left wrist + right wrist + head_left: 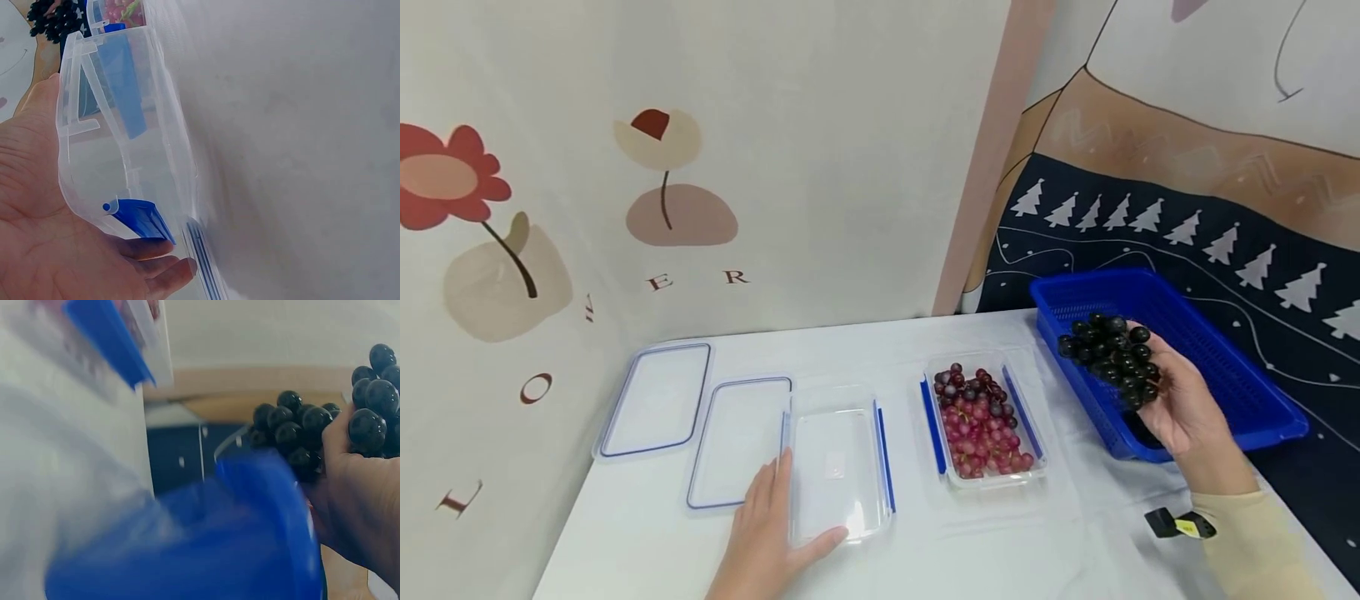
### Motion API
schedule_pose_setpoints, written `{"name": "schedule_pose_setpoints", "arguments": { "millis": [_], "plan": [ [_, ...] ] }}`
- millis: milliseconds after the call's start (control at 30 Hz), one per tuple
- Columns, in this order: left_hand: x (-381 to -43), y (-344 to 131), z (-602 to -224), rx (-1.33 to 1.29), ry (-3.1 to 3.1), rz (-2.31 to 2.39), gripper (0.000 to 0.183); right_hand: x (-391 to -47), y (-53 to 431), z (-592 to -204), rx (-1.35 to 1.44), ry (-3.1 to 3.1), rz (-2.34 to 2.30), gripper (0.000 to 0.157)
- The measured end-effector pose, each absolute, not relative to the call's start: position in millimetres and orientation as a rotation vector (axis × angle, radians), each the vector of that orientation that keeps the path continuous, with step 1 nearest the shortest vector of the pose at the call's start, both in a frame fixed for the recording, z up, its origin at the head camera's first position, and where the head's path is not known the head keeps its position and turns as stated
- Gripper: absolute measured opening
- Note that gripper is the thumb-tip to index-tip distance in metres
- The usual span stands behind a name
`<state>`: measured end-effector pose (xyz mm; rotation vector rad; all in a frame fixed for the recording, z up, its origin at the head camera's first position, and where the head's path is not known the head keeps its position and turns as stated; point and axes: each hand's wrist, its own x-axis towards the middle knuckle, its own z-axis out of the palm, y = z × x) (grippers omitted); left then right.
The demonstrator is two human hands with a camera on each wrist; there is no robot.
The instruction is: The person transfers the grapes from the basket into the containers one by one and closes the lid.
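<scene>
In the head view my right hand (pixel 1183 400) grips a bunch of black grapes (pixel 1112 354) over the near part of a blue plastic basket (pixel 1225 350). The grapes hang out on both sides of the fingers in the right wrist view, with the basket wall blurred below. My left hand (pixel 771 525) rests against a clear food container (pixel 838 475), fingers fairly straight along its left side and thumb at the near edge. That container holds nothing, and its blue side clips (pixel 140 219) hang open. To its right, a second clear container (pixel 996 482) holds red and dark grapes (pixel 981 425).
Two clear lids with blue seals lie on the white table to the left: one lid (pixel 658 400) further out, the other lid (pixel 730 450) close by the left hand's container. Walls with printed cloth stand behind the table. The basket sits at the table's right edge.
</scene>
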<state>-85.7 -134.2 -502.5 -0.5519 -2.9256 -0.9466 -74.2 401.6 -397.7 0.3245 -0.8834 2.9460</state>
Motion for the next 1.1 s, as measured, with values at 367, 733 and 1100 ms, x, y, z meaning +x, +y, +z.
{"name": "schedule_pose_setpoints", "arguments": {
  "millis": [367, 733, 1100],
  "plan": [
    [-84, -135, -497, -0.514, -2.977, -1.042, 0.141, -83, 327, -407, 0.355, -0.955, 2.916, 0.054],
    [-85, -141, -490, -0.539, -2.988, -1.047, 0.142, -93, 251, -423, 0.187, -1.25, 2.779, 0.051],
    [-86, -140, -483, -0.524, -3.018, -1.089, 0.142, -105, 176, -427, 0.014, -1.538, 2.604, 0.047]
  ]
}}
